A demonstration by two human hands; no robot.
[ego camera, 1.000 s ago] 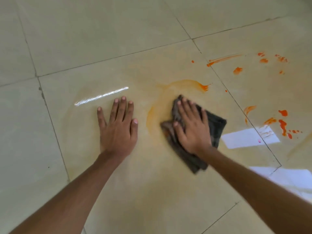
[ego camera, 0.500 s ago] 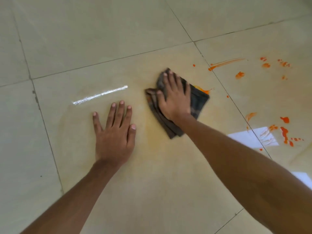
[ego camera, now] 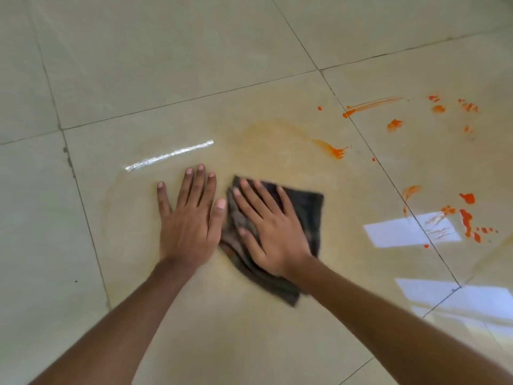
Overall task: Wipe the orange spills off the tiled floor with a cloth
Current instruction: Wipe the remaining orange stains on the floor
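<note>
Lying flat on the tiled floor [ego camera: 166, 79], the dark cloth [ego camera: 304, 212] sat under the right hand [ego camera: 270, 232], whose straight, spread fingers pressed it down rather than gripping it. It had been dragged back from the far end of the smear and now lay just beside the left hand [ego camera: 191, 218], which rested palm-down, fingers straight, as a brace. That stroke left a pale orange haze [ego camera: 266, 132] with one bright tail [ego camera: 333, 152]. The splatters [ego camera: 466, 218] farther right looked untouched, so much wiping likely remained.

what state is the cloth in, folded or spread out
Folded, it seems: the cloth shows stacked edges along its left side beside the right hand pressing it, though blur softens them.
</note>
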